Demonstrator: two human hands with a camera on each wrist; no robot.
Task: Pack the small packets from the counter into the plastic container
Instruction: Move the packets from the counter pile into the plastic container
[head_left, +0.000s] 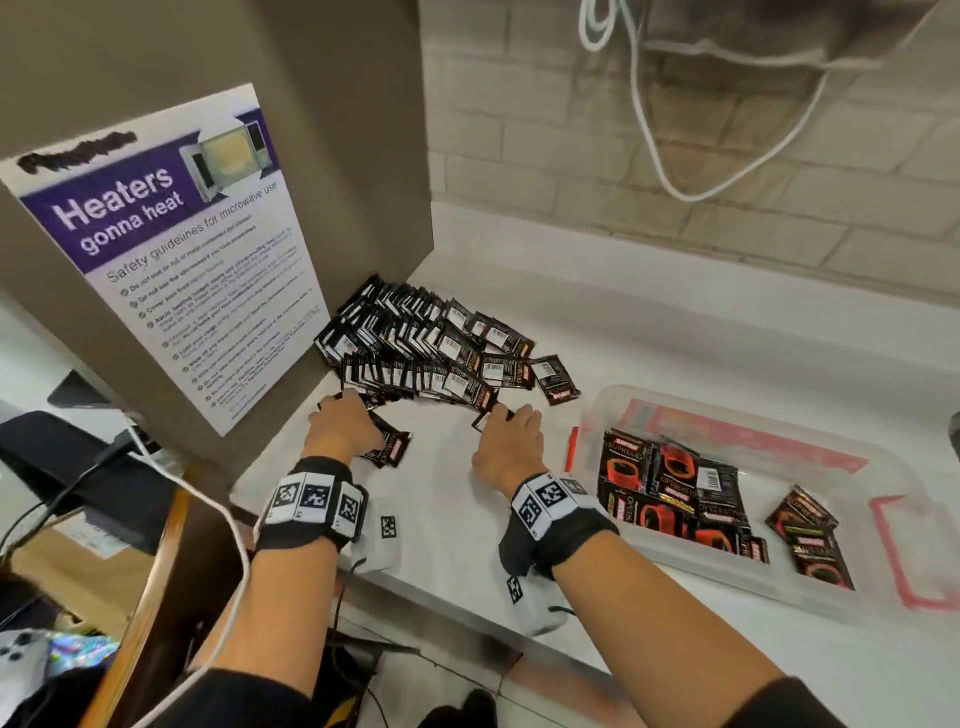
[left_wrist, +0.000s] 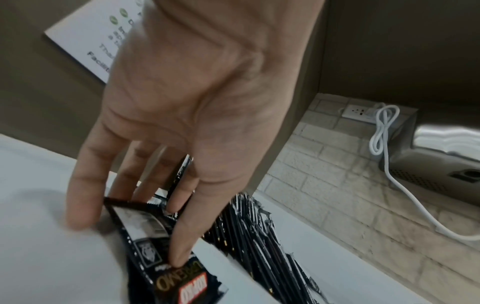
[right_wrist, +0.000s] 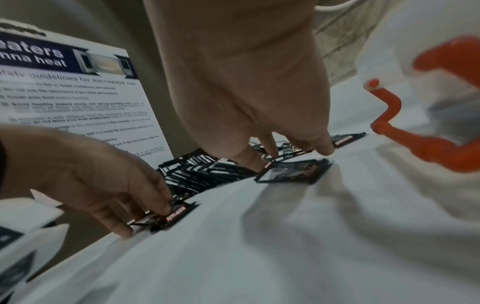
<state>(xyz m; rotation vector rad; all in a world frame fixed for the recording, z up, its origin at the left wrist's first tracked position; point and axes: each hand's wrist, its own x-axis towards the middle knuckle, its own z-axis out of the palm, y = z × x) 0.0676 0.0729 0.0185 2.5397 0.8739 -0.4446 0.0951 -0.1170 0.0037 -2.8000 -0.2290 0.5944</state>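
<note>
Pinching "SUPREMO" packet (left_wrist: 155, 273) in left hand (left_wrist: 197, 102) | right hand (head_left: 511, 441) touching pile (head_left: 431, 348), grip unclear | poster (head_left: 171, 249): "Heaters gonna heat"

Most of the packets (head_left: 431, 348) were fanned out in overlapping rows at the back of the white worktop (head_left: 675, 332). They were small black sachets, mostly barcode side up, with a red logo at one end. A loose packet (head_left: 558, 379) sat just off the pile's right end. My left hand (head_left: 343, 421) pinched a stray packet (head_left: 392, 447) at the near-left edge, one end tipped up. My right hand (head_left: 511, 441) had straight fingertips on a flat packet (head_left: 488, 415) by the near-right edge. The plastic container (head_left: 769, 483), clear with pinkish-red clips, sat open off to the right. A jumbled batch (head_left: 675, 499) was already lying in it, red cup art facing up.
</note>
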